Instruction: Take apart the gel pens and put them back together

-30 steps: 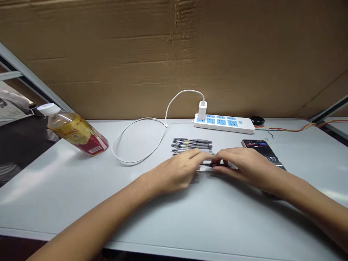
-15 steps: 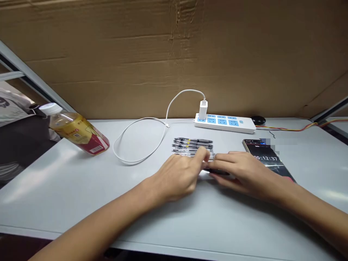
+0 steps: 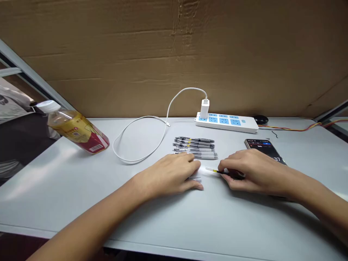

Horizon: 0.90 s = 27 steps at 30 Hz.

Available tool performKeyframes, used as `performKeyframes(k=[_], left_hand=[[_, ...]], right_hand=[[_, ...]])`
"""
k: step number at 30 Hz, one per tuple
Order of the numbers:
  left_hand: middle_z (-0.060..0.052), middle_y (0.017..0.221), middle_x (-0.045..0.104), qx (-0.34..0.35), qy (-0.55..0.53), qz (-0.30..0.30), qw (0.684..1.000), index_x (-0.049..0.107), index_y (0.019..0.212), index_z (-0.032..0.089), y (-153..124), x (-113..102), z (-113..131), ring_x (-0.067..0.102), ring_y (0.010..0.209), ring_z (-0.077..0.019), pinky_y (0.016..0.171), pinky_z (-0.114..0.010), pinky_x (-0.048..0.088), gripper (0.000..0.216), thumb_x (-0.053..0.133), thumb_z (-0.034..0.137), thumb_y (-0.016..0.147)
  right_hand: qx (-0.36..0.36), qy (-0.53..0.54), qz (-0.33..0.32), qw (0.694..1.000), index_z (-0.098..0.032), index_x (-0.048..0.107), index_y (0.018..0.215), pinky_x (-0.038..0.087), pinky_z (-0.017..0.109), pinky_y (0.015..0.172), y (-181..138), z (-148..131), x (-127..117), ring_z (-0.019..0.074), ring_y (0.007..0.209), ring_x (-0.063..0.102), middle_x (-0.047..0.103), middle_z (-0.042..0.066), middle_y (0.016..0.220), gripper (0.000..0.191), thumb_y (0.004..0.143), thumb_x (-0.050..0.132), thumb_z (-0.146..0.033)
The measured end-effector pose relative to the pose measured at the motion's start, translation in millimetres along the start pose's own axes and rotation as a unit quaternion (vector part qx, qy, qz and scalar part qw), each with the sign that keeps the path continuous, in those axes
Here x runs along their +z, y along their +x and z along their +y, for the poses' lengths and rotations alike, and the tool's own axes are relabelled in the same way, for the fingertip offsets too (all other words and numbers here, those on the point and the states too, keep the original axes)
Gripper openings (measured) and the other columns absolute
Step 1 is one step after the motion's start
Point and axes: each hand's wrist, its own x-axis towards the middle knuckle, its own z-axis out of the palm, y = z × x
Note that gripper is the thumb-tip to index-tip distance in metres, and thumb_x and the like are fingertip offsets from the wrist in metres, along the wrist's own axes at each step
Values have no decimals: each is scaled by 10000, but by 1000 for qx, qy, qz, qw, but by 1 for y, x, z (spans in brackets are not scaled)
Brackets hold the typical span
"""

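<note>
A clear pen barrel (image 3: 196,179) pokes out between the thumb and forefinger of my left hand (image 3: 171,174), which is closed round it low over the table. My right hand (image 3: 248,172) pinches a pen refill (image 3: 212,170), slim and dark with a yellow band and a pale end pointing left. A darker piece shows under its palm, mostly hidden. Just beyond both hands lies a row of several clear pens (image 3: 194,145) with black, grey and white grips, side by side. The pen barrel and the refill are apart.
A phone (image 3: 265,146) lies partly behind my right hand. Farther back sit a white power strip (image 3: 227,123) with a charger (image 3: 204,108), a looped white cable (image 3: 127,127) and a black round object (image 3: 261,119). A drink bottle (image 3: 78,130) leans at left. Cardboard (image 3: 122,58) walls the back.
My hands have moved apart, the left one leftward and the right one rightward. The refill now shows separate from the clear barrel. The row of pens is less covered.
</note>
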Motion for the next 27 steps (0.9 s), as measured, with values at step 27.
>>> performKeyframes(k=[27], left_hand=[[-23, 975, 740, -65, -165, 157, 972, 602, 1058, 220, 10, 13, 0, 684, 816, -187, 705, -282, 461, 187, 458, 335, 1092]], right_hand=[[-31, 77, 221, 972, -255, 697, 1224, 602, 347, 768, 1, -2, 16, 227, 930, 736, 764, 86, 1068, 273, 1026, 536, -160]])
